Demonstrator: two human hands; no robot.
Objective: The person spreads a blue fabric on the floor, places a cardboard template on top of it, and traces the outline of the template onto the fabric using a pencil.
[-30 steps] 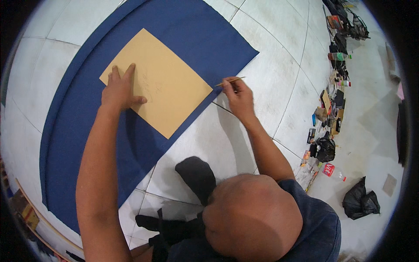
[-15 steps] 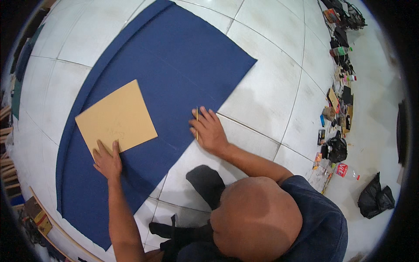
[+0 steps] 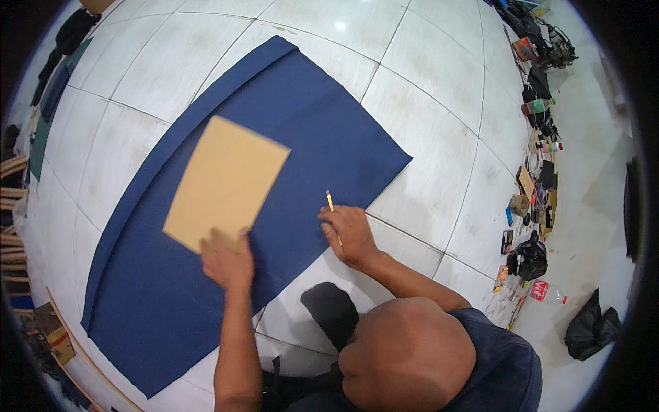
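Observation:
A folded-edge sheet of dark blue fabric (image 3: pixel 329 130) lies spread before me. Over it is a tan rectangular card (image 3: pixel 226 178), slightly blurred at its edges. My left hand (image 3: pixel 228 259) grips the card's near edge, its fingers on the top face and smeared by motion. Whether the card rests on the fabric or is lifted from it I cannot tell. Near the fabric's right edge, my right hand (image 3: pixel 351 237) is closed round a thin yellow pencil (image 3: pixel 330 200), one end pointing away from me. A raised fold runs along the fabric's far left side.
White floor tiles (image 3: pixel 439 89) surround the fabric. Along the right lie a black plastic bag (image 3: pixel 590 326), a clear bottle with a red label (image 3: pixel 546 292) and assorted small items. Wooden strips (image 3: pixel 12 254) are stacked at the far left.
My left hand has moved right and the card has turned and shifted right and away with it. My right hand sits slightly lower and further right, the pencil tilted differently.

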